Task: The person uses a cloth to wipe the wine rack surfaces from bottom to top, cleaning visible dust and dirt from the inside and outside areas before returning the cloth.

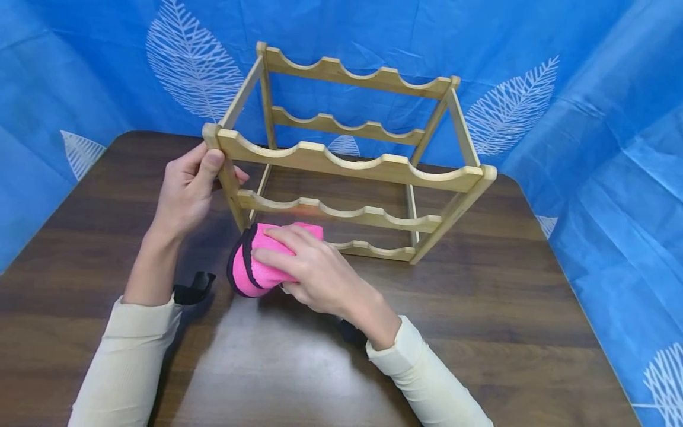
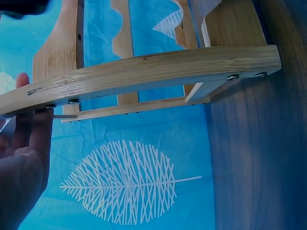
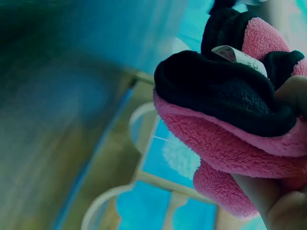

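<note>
A light wooden rack [image 1: 368, 168] with scalloped rails stands on the dark wooden table. My left hand [image 1: 188, 188] grips its near left post close to the top, with the thumb on the front and fingers behind. In the left wrist view, fingers of the left hand [image 2: 26, 148] wrap the post [image 2: 158, 67]. My right hand [image 1: 320, 270] holds a bunched pink cloth [image 1: 267, 258] with black edging, in front of the rack's lower left part. A white label [image 3: 242, 61] shows on the folded cloth in the right wrist view.
The brown table [image 1: 512, 308] extends around the rack on both sides and in front. Behind and beside it hangs a blue curtain [image 1: 341, 29] with white leaf prints. Black straps [image 1: 194, 289] show at the wrists.
</note>
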The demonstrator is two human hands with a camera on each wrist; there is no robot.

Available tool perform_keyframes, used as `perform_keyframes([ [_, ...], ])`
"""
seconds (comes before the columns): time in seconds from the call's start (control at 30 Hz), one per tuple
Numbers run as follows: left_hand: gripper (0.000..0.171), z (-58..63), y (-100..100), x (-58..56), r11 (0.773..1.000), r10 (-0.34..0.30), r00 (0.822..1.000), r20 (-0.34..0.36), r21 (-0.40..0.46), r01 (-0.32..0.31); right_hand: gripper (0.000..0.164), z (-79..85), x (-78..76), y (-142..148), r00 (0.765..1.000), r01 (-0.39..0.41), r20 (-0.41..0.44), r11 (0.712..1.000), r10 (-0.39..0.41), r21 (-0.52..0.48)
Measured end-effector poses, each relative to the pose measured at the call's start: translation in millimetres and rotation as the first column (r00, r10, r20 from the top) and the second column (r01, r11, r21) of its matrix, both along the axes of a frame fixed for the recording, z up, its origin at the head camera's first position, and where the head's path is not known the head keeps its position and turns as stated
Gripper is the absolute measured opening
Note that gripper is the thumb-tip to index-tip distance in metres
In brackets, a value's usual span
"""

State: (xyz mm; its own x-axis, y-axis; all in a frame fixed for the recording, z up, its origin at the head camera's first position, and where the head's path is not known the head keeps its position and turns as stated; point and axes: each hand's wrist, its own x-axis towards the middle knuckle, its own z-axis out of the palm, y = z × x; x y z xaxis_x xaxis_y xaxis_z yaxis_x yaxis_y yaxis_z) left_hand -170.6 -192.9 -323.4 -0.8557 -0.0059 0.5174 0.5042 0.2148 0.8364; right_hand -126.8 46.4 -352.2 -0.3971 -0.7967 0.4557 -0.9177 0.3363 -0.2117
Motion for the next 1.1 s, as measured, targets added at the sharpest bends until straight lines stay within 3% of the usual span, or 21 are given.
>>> perform_keyframes([
  [0.1,0.028,0.4,0,0.5,1.000,-0.004,1.000,0.012,-0.001,0.004,0.056,-9.5,-6.4,-4,0.998,0.031,0.063,1.000,-0.031,0.005],
  [0.23,0.027,-0.3,1,1.0,1.000,0.000,1.000,0.023,0.007,0.000,0.057,-19.2,-12.0,-11,0.985,0.161,0.054,0.987,-0.161,0.008],
  [0.33,0.027,-0.9,1,1.1,1.000,0.009,1.000,0.016,0.011,-0.009,0.056,-24.0,-13.0,-15,0.970,0.242,0.018,0.970,-0.243,0.025],
  [0.57,0.027,-0.7,2,0.6,1.000,0.012,1.000,0.009,0.018,-0.012,0.051,-32.4,-16.6,-18,0.934,0.348,-0.109,0.935,-0.340,0.072],
  [0.83,0.027,-1.1,1,2.0,0.997,-0.013,1.000,0.019,0.070,0.011,0.058,-35.7,-22.0,-17,0.927,0.372,-0.123,0.906,-0.353,0.201],
  [1.1,0.027,0.8,2,0.9,1.000,-0.002,1.000,0.016,0.025,0.002,0.055,-27.2,-23.3,-26,0.917,0.362,0.019,0.852,-0.399,0.379],
])
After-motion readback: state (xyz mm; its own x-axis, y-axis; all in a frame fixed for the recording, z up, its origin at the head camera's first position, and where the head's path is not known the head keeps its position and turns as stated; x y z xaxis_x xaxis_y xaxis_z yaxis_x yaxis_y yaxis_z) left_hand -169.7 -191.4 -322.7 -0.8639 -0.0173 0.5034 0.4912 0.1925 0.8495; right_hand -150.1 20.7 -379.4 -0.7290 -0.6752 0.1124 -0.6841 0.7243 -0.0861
